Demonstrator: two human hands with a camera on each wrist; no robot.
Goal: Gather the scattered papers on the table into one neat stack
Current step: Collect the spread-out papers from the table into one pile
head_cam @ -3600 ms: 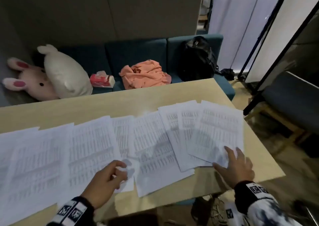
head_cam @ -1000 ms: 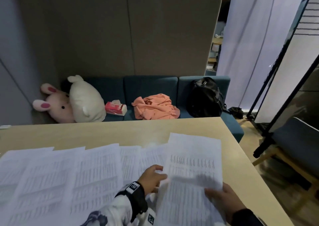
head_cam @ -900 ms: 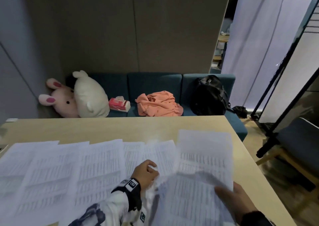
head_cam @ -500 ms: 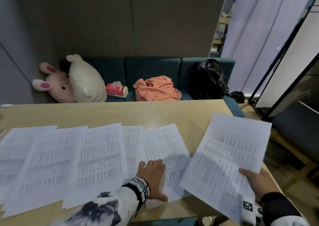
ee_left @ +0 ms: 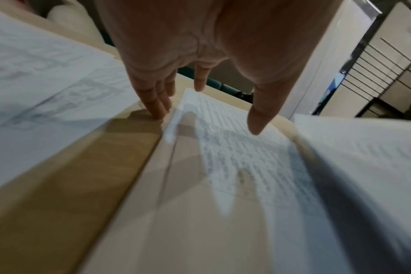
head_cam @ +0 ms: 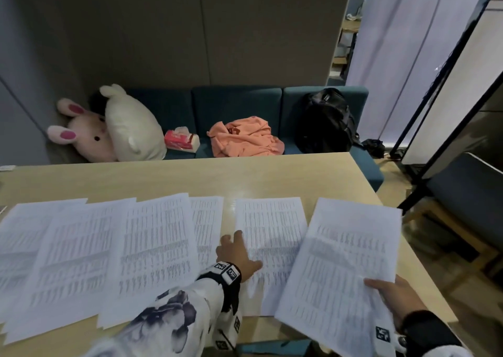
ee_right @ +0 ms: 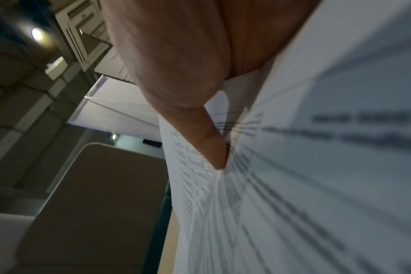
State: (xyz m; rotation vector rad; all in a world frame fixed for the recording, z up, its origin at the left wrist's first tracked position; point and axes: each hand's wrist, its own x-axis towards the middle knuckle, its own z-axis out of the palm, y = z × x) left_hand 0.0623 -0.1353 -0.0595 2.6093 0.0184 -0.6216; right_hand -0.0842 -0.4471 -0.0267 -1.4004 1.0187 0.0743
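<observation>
Printed white sheets lie in an overlapping row (head_cam: 89,250) across the light wood table (head_cam: 206,177). One single sheet (head_cam: 272,231) lies apart at the right of that row. My left hand (head_cam: 238,253) rests flat over its left edge, fingers straight; in the left wrist view the fingertips (ee_left: 157,109) touch the table beside the single sheet (ee_left: 235,148). My right hand (head_cam: 394,296) holds a gathered stack of sheets (head_cam: 343,269) by its near right corner, lifted over the table's right end. The right wrist view shows the thumb (ee_right: 211,148) pinching the stack (ee_right: 293,185).
Behind the table a teal sofa (head_cam: 236,103) carries a pink plush rabbit (head_cam: 84,130), a cream cushion (head_cam: 130,128), a tissue pack (head_cam: 181,138), an orange garment (head_cam: 245,136) and a black backpack (head_cam: 326,119). A dark chair (head_cam: 468,207) stands past the table's right edge.
My right hand gathered the rightmost sheets into a stack and carried it out to the right. The left hand flattened on the sheet beside it, which now lies apart from the row.
</observation>
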